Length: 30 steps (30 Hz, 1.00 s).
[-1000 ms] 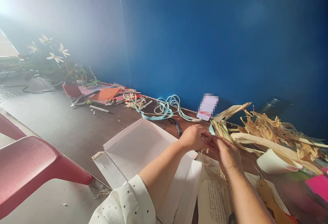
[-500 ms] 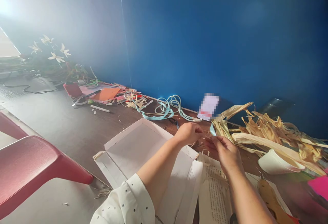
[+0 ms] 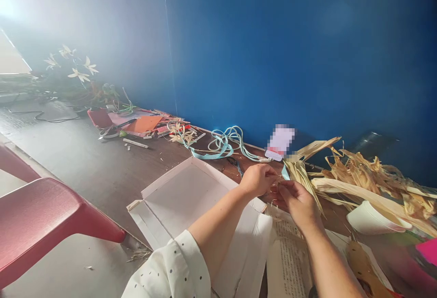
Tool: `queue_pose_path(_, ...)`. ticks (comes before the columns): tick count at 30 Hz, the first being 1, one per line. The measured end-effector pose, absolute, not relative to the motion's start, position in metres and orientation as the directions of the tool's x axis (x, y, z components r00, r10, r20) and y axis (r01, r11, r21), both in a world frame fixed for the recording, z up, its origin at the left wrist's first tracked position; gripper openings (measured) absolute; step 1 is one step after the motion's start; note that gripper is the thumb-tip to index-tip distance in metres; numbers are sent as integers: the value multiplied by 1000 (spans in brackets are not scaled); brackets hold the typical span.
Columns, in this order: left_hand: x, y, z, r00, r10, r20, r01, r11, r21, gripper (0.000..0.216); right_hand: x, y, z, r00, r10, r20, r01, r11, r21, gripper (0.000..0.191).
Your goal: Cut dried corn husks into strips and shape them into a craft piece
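My left hand (image 3: 258, 180) and my right hand (image 3: 300, 201) meet above the dark table, past the far right corner of an open white cardboard box (image 3: 194, 182). Both are pinched, fingertips nearly touching. Something thin and pale seems to be between them, too small to name. Just behind the right fingers shows a piece of light blue ribbon (image 3: 285, 172). Dried corn husks (image 3: 300, 175) lie right beside that hand. Under the right wrist is a printed page (image 3: 288, 252).
A white paper cup (image 3: 365, 218) lies on its side at the right. Along the blue partition (image 3: 273, 52) are a badge (image 3: 280, 142) with a coiled lanyard (image 3: 227, 143), husk flowers (image 3: 182, 133) and an orange sheet (image 3: 146, 123). A red chair (image 3: 44, 216) stands at the left.
The hands have come closer together, and the gap between their fingertips has nearly closed. The whole view has shifted slightly.
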State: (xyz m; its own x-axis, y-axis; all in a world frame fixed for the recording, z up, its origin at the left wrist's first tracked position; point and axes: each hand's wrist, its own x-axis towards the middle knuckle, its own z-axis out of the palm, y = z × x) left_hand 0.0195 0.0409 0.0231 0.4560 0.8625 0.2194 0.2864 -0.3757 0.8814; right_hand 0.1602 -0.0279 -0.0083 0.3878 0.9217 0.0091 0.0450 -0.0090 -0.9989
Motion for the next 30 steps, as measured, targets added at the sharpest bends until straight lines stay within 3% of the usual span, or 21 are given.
queue_pose_path(8,18,44,18,492,868,64,170,-168,971,24,164,-28,-13,363,931,27,121,-18,-992,25)
queue_pose_path(14,18,41,23,500,850,167,277,-339,899,17,170,-26,-17,463,886,-2,128,-69,-989,19)
queue_pose_path(19,20,40,22,510,804,306,230,-470,852,17,164,-26,-12,453,891,1,140,-71,-988,14)
queue_pose_path(30,24,41,16,423,892,162,232,-280,932,15,159,-29,-10,387,918,82,192,7,-981,21)
